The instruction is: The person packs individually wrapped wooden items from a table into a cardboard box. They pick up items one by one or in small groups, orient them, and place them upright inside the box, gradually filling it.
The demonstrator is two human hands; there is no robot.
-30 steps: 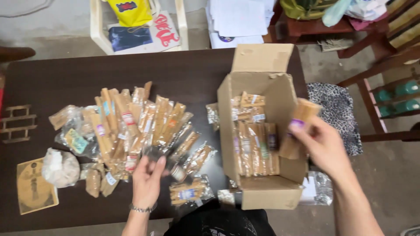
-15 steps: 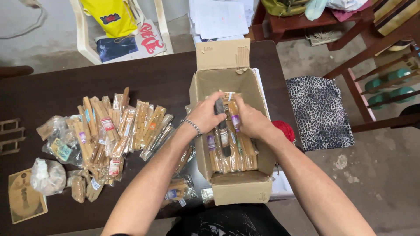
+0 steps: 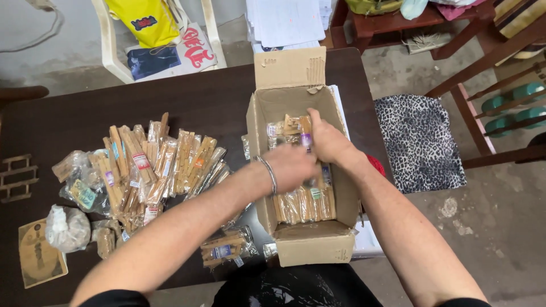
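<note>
An open cardboard box (image 3: 310,250) stands on a dark wooden table (image 3: 216,102), with clear-wrapped packets of wooden sticks (image 3: 301,207) in rows inside it. Both my hands are inside the box. My right hand (image 3: 330,142) grips a stick packet with a purple label (image 3: 306,135) near the box's far end. My left hand (image 3: 293,167), with a bracelet at the wrist, lies over the packets in the middle; it is blurred, so its grip is unclear. A loose pile of the same stick packets (image 3: 153,165) lies on the table left of the box.
A clear bag of white stuff (image 3: 67,227), a tan card (image 3: 38,256) and a small wooden lattice (image 3: 17,176) lie at the table's left. Behind stands a white plastic chair (image 3: 108,40) with a yellow bag. A leopard-print cloth (image 3: 418,139) and wooden chairs are at the right.
A second ago my left hand was at the pile and my right held a packet beside the box. Both hands have since moved into the box and stay there, shifting among the packets.
</note>
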